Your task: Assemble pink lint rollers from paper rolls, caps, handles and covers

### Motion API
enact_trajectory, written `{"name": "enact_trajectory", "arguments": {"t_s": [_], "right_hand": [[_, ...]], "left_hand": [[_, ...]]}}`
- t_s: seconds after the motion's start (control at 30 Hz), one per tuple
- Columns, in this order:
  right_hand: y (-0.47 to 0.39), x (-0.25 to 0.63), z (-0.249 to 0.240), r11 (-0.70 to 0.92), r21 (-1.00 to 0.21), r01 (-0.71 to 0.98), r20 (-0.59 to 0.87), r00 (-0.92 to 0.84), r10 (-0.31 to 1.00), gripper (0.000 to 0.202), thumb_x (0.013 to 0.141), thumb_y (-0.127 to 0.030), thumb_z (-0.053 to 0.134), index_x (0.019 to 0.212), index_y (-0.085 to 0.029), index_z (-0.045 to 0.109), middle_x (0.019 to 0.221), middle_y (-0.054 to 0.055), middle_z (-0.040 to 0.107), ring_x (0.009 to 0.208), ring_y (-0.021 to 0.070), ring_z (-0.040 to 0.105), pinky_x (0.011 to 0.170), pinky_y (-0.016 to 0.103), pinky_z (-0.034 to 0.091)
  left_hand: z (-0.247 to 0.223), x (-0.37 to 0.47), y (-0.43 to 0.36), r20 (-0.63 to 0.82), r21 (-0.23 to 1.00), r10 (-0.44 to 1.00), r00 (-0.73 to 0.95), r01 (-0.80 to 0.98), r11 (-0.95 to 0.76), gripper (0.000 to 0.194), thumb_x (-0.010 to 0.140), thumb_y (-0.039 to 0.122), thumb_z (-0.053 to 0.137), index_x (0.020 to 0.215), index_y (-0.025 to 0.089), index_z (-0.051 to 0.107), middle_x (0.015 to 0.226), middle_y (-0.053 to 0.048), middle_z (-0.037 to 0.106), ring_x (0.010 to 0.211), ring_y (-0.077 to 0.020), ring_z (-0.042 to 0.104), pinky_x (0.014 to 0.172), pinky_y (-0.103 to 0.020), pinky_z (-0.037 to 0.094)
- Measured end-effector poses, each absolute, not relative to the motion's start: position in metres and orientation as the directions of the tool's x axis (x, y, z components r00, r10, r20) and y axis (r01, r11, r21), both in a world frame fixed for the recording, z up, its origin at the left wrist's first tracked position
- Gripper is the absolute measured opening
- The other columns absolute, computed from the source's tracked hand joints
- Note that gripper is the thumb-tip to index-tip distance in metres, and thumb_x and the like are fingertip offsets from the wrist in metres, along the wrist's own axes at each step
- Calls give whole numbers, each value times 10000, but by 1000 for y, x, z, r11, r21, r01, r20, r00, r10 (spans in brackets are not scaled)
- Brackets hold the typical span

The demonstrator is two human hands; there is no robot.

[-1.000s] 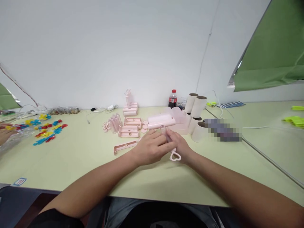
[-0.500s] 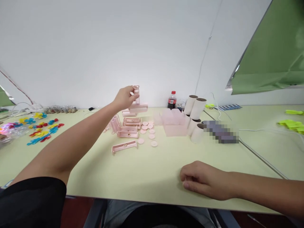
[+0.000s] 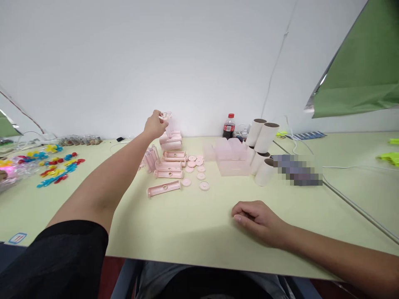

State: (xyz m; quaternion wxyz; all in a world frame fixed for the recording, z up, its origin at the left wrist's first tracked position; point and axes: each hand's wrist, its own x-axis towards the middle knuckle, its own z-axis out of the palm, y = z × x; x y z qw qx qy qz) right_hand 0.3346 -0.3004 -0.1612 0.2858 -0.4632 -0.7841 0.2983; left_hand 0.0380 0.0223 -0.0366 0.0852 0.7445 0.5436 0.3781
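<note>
My left hand (image 3: pixel 156 125) reaches to the back of the table, its fingers pinched on a small pink plastic part (image 3: pixel 166 118). Just under it lie stacked pink half-round plastic troughs (image 3: pixel 171 143), and the fingers partly hide the part's shape. More pink troughs (image 3: pixel 163 188) with a ring inside lie nearer to me, beside several flat pink discs (image 3: pixel 204 185). Slim pink pieces (image 3: pixel 151 158) stand bunched to their left. My right hand (image 3: pixel 260 222) rests on the table front, curled into a loose fist with nothing visible in it.
Translucent pink boxes (image 3: pixel 232 167) stand right of the discs, beside stacked white cardboard tubes (image 3: pixel 264 172). A cola bottle (image 3: pixel 229 126) is by the wall. Blurred-out object (image 3: pixel 296 169) and cables lie right; colourful plastic pieces (image 3: pixel 59 171) lie left.
My left hand has moved left with the small pink part, over the rear troughs. My right hand remains curled on the table; the whole view has shifted slightly.
</note>
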Motion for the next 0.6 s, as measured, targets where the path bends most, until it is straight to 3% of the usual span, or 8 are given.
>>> {"name": "enact_trajectory", "arguments": {"t_s": [0.37,0.6], "right_hand": [[-302,332,-160,386,-754,532,187,-389,902,305,944,-407,465,796,-178,601,620,0,536,566,127,461,543,237,389],[-302,332,-160,384,-760,524,183,-395,901,286,944,-392,471,802,-179,599,622,0,543,564,124,461,540,236,393]], "left_hand": [[-42,46,19,388,438,906,172,830,-345,355,754,225,645,1066,243,477,882,-45,698,810,-219,658,725,-335,480],[-41,45,22,308,459,947,89,858,-230,428,748,211,635,1140,235,465,977,-86,689,870,-235,668,762,-348,495]]}}
